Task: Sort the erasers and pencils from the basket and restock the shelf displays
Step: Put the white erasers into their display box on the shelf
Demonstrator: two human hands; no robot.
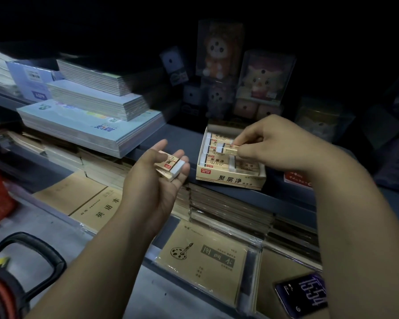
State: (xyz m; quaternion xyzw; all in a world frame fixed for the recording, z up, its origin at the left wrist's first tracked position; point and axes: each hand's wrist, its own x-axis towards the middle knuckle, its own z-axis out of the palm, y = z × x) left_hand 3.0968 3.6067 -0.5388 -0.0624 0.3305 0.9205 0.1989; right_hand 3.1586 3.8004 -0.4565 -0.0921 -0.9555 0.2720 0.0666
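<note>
Matt cardboard eraser box (230, 179), glossy phone (303, 295)

free: bare shelf strip (182, 138) between eraser box (230, 178) and notebook stack (85, 127) | blocked: toy boxes (260, 81) close behind box
</note>
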